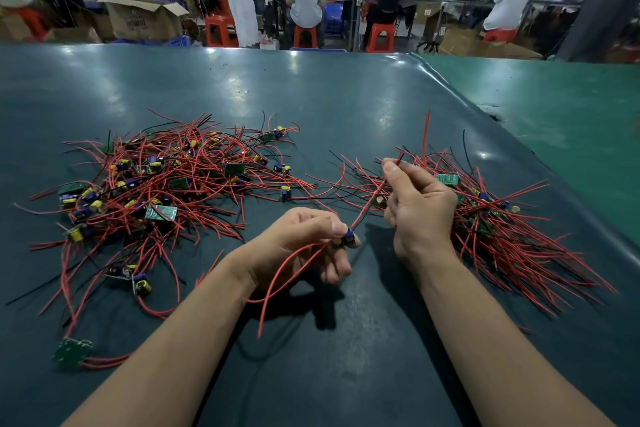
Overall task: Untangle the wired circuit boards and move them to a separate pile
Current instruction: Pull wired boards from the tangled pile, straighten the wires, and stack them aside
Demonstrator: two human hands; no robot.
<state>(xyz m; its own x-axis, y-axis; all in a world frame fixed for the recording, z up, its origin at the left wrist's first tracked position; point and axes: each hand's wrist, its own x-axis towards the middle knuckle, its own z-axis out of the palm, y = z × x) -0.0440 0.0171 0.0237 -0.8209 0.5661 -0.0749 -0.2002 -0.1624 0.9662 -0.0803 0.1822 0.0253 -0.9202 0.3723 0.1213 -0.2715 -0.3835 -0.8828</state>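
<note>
The left hand [304,239] pinches a small circuit board [346,237] between thumb and forefinger, its other fingers loosely curled beneath, with two red leads [277,284] drooping from it over the wrist. The right hand [415,204] is raised just beside it, thumb and forefinger closed on the far ends of that board's other red and black wires [372,196], drawn fairly taut between the two hands.

In the head view, the board is held just above the dark green table mat [346,97], between the tangled heap [156,184] on the left and the sorted pile [502,225] on the right. This looks like the straightening step: one board seems free of the heap and its leads are being pulled straight. The next move likely calls for laying it onto the right pile with the wires running the same way as the rest, letting the trailing leads clear the heap.

The wires are thin, flexible, glossy red or black insulation; the boards are small green rectangles carrying blue-and-yellow cylindrical and blocky components. The mat is smooth and slightly shiny.
</note>
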